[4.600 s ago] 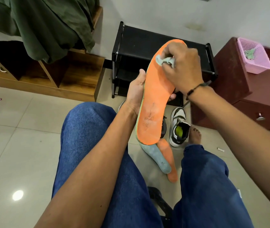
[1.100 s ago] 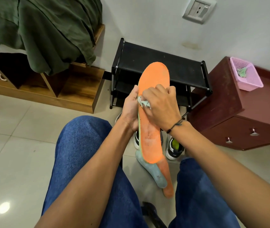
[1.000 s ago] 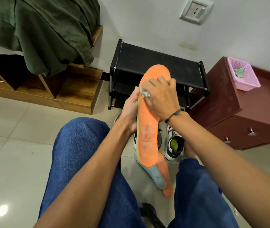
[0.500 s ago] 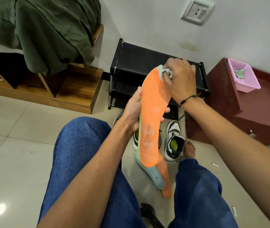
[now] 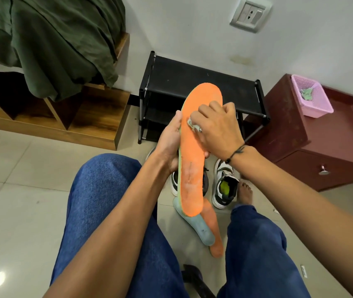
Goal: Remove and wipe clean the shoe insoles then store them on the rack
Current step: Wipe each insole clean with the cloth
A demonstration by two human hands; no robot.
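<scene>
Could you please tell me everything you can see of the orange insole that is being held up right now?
The orange insole is long, foam-like, with a pale green edge along its left side and a scuffed greyish patch toward the heel. It stands roughly upright, toe up, in front of the black rack. The left hand grips its left edge; the right hand presses a small pale cloth on its middle.
</scene>
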